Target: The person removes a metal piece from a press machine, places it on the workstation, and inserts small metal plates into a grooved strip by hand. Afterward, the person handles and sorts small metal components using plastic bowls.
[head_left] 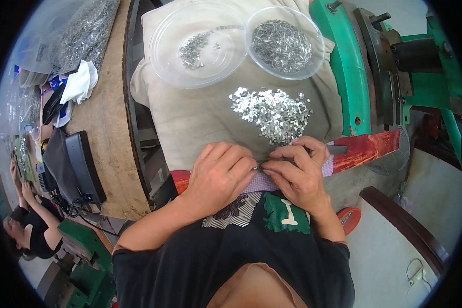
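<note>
My left hand (222, 169) is closed, its thumb and forefinger pinching a small metal piece (257, 167) close to my body. From the other side, the fingertips of my right hand (303, 174) meet it in a pinch. A flat grey bar (337, 149) sticks out beside my right hand; whether I hold it is unclear. Just beyond the fingers, a loose heap of small shiny flat metal pieces (277, 114) lies on the beige cloth (190, 126). Past the heap stand a clear round tub (161, 64) with a few small metal parts and a clear bowl full of thin metal pins (282, 46).
A green machine (350, 77) stands close at the right. To the left is a wooden table (105, 128) with a black box-shaped device (84, 164), white cloth (80, 81) and bags of metal parts (87, 36). A co-worker (38, 226) sits at far left. A red bowl (349, 219) is low right.
</note>
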### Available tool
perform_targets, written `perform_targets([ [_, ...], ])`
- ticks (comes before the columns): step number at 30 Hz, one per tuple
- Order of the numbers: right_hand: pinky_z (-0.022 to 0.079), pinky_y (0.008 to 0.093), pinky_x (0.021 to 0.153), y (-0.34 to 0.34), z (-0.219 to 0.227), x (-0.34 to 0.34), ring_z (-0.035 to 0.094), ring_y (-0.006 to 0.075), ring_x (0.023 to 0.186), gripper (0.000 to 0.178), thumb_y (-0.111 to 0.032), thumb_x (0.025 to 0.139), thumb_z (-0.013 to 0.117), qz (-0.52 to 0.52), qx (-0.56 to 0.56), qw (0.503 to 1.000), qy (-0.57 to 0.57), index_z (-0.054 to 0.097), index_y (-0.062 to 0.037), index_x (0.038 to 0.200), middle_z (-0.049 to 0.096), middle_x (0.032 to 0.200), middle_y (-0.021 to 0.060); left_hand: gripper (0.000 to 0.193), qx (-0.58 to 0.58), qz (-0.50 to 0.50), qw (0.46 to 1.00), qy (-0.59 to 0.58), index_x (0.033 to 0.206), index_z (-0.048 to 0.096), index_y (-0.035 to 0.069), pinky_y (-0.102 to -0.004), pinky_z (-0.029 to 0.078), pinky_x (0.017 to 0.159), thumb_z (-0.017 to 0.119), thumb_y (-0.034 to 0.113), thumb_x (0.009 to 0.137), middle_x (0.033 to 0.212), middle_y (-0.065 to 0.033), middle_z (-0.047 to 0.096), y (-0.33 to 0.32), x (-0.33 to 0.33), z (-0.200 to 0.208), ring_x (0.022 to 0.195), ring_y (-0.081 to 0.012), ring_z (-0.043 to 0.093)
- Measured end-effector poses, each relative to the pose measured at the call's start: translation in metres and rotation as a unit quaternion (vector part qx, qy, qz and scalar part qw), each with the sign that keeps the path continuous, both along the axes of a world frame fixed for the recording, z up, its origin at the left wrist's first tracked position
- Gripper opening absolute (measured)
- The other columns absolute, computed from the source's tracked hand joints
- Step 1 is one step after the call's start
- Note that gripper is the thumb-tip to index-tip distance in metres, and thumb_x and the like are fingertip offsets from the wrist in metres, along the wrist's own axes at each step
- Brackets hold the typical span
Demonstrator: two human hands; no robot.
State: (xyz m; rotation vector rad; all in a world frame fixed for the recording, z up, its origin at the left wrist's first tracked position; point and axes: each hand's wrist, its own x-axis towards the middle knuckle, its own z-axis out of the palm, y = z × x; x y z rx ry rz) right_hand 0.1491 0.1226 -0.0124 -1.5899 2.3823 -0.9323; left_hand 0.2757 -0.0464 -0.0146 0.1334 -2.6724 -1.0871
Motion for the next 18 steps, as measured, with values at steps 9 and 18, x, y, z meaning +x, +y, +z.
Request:
perform_targets([
  [9,0.031,0.0401,0.091,-0.014,-0.006,-0.014,0.052,0.0235,0.105,0.019,-0.016,0.069,0.081,-0.058,-0.045,0.995,0.064,0.075,-0.0185,0.087,0.066,0.098,-0.0064,0.02,-0.016,-0.005,1.0,0.014,0.086,0.064,0.006,-0.0356,0.043,0.075,0.076,0.007,0.071,0.092,-0.0036,0.064,0.002,-0.001,-0.002,0.083,-0.0235,0.059],
  [18,0.029,0.0407,0.094,-0.035,-0.008,-0.019,0.051,0.023,0.109,0.021,-0.013,0.067,0.079,-0.005,-0.009,0.995,0.102,0.073,-0.0192,0.086,0.064,0.106,-0.0064,0.02,-0.042,-0.01,0.999,0.016,0.086,0.063,0.006,-0.0357,0.044,0.075,0.076,0.006,0.07,0.091,-0.004,0.064,0.0,0.002,-0.001,0.084,-0.0234,0.059],
])
